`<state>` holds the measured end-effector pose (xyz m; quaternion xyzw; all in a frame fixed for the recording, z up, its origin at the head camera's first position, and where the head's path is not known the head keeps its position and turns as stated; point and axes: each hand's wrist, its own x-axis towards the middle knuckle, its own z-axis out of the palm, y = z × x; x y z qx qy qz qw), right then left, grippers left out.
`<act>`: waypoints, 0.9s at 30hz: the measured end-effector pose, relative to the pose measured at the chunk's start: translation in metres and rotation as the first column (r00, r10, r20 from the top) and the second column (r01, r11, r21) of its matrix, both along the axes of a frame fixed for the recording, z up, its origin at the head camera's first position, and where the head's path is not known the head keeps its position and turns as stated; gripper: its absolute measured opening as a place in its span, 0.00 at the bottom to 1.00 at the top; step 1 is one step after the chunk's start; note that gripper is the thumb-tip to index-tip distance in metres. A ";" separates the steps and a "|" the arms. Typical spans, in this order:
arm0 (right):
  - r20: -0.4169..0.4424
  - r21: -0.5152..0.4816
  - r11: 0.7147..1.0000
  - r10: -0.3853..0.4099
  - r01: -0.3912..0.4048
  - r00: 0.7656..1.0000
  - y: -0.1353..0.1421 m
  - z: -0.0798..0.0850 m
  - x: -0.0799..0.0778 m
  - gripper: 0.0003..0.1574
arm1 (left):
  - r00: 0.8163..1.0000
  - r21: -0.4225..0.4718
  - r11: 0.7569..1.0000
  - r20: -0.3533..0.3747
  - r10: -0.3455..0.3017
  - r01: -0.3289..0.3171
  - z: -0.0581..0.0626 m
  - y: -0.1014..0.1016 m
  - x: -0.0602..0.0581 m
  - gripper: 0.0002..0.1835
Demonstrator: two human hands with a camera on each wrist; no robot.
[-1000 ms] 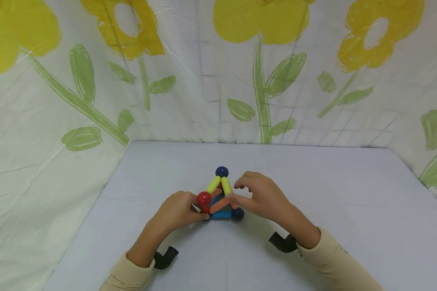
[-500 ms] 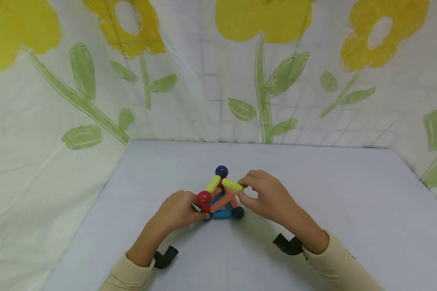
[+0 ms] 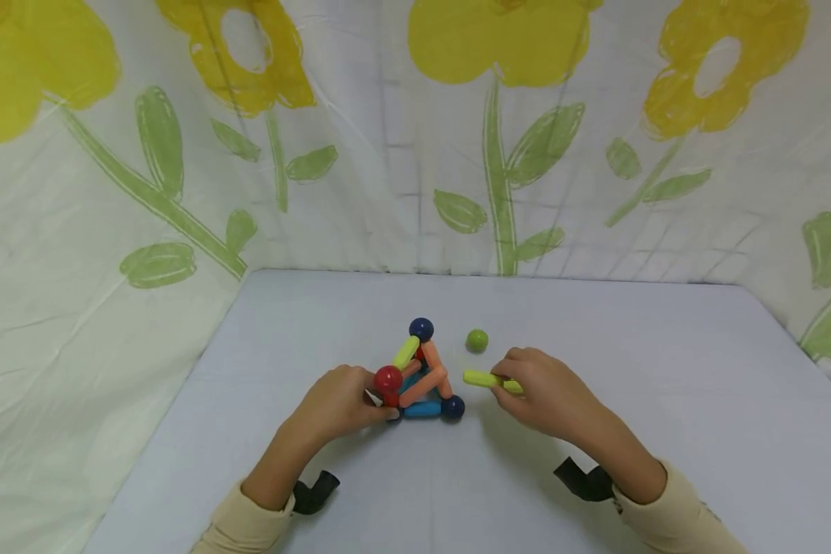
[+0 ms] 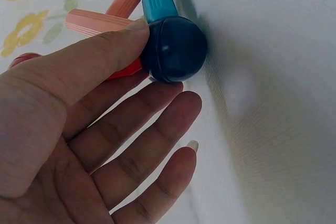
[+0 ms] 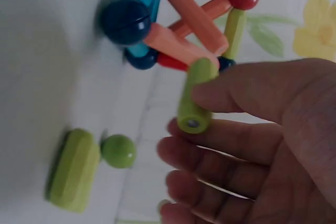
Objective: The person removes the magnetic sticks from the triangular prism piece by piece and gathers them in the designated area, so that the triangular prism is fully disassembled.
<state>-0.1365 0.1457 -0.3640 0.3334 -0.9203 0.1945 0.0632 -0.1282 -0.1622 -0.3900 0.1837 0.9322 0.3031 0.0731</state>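
A frame of magnetic rods and balls stands on the table, with orange rods (image 3: 424,386), a blue rod (image 3: 422,409) and a yellow-green rod (image 3: 406,352). My left hand (image 3: 339,400) pinches its near-left dark blue ball (image 4: 176,49), below a red ball (image 3: 388,379). Right of the frame, my right hand (image 3: 543,392) pinches a loose yellow-green magnetic rod (image 5: 195,95) between thumb and fingers, apart from the frame in the head view. A second yellow-green rod (image 5: 75,171) lies on the table near a green ball (image 5: 118,151).
The white table (image 3: 637,346) reaches back to a hanging cloth (image 3: 402,154) printed with yellow flowers. Black wrist mounts (image 3: 315,491) sit by both beige sleeves (image 3: 245,519).
My right hand took the yellow-green rod off the frame's top dark blue ball and drew it right and nearer. The green ball has come into sight. My left hand stays put.
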 end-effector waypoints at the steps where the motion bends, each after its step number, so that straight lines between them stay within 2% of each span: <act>1: 0.023 0.025 1.000 0.003 -0.003 1.000 0.004 -0.001 0.001 0.05 | 1.000 0.001 1.000 -0.001 -0.002 0.002 0.000 0.000 0.000 0.09; 5: 0.125 0.116 0.993 0.015 -0.030 0.992 0.017 -0.007 0.006 0.03 | 1.000 0.005 1.000 -0.001 0.000 0.000 0.001 0.001 0.000 0.10; 10: 0.211 0.157 0.987 -0.006 -0.028 0.977 0.030 -0.016 0.008 0.05 | 1.000 0.001 1.000 0.015 0.014 -0.014 0.001 0.001 0.000 0.10; 13: 0.206 0.161 0.987 -0.040 0.006 0.978 0.034 -0.020 0.008 0.02 | 1.000 -0.004 1.000 0.014 0.020 -0.020 0.002 0.001 0.001 0.10; 15: 0.190 0.160 0.987 -0.049 0.018 0.981 0.036 -0.022 0.008 0.05 | 1.000 -0.007 1.000 0.012 0.020 -0.020 0.003 0.001 0.001 0.10; 18: 0.155 0.143 0.990 -0.027 0.005 0.987 0.035 -0.024 0.007 0.09 | 1.000 -0.008 1.000 0.017 0.017 -0.017 0.003 0.002 0.002 0.10; 23: 0.103 0.098 0.994 0.030 -0.041 0.994 0.030 -0.029 0.007 0.07 | 1.000 -0.001 1.000 0.025 0.018 -0.018 0.004 0.002 0.002 0.10; 27: 0.076 0.098 0.994 0.037 -0.045 0.996 0.026 -0.033 0.006 0.07 | 1.000 0.003 1.000 0.021 0.011 -0.011 0.002 0.001 0.002 0.10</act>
